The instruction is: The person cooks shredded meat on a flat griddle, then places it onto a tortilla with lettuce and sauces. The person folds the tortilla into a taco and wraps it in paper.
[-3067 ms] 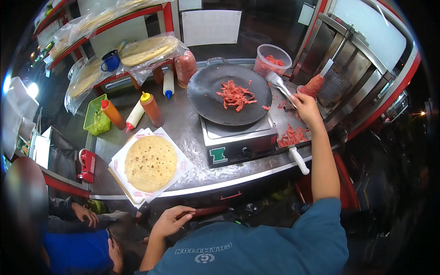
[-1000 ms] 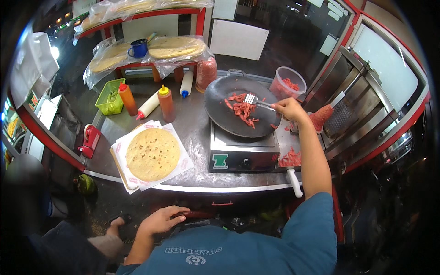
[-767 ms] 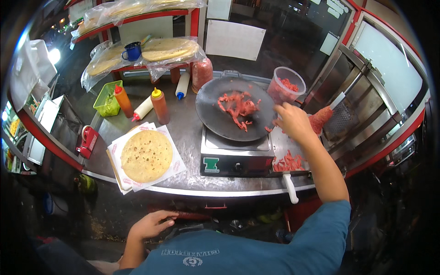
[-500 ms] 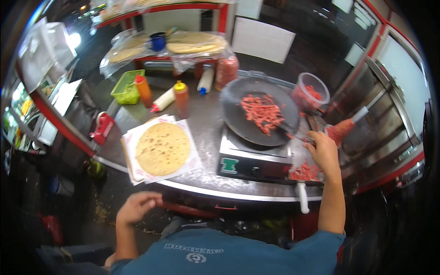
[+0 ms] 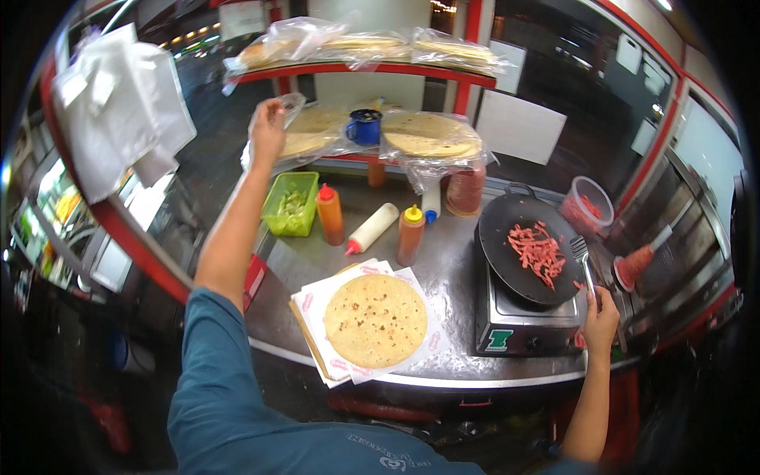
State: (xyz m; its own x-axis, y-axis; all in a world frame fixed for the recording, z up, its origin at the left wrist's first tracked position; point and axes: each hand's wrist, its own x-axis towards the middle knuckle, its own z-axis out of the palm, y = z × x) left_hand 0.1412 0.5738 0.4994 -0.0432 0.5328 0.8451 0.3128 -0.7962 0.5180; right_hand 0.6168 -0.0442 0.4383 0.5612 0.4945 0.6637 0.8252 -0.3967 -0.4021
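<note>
My left hand (image 5: 267, 133) is raised at the lower shelf, its fingers closed at the edge of a clear plastic bag (image 5: 294, 103). Flatbreads (image 5: 313, 131) lie in plastic on that shelf. My right hand (image 5: 599, 318) grips a metal fork (image 5: 581, 252), tines up, at the right edge of a black pan (image 5: 507, 265). Strips of reddish meat (image 5: 538, 252) lie in the pan, which sits on a gas stove (image 5: 514, 323). A browned flatbread (image 5: 376, 321) rests on white paper sheets (image 5: 431, 317) at the counter's front.
Behind the flatbread stand a green basket of chopped greens (image 5: 279, 223), an orange sauce bottle (image 5: 330, 215) and a yellow-capped bottle (image 5: 411, 236). A white bottle (image 5: 375, 226) lies on its side. A clear tub (image 5: 586, 204) stands beyond the pan. White bags (image 5: 119, 111) hang left.
My left hand has risen from in front of the counter to the bagged flatbreads on the shelf. My right hand now holds the fork raised beside the pan. The view has shifted left and up.
</note>
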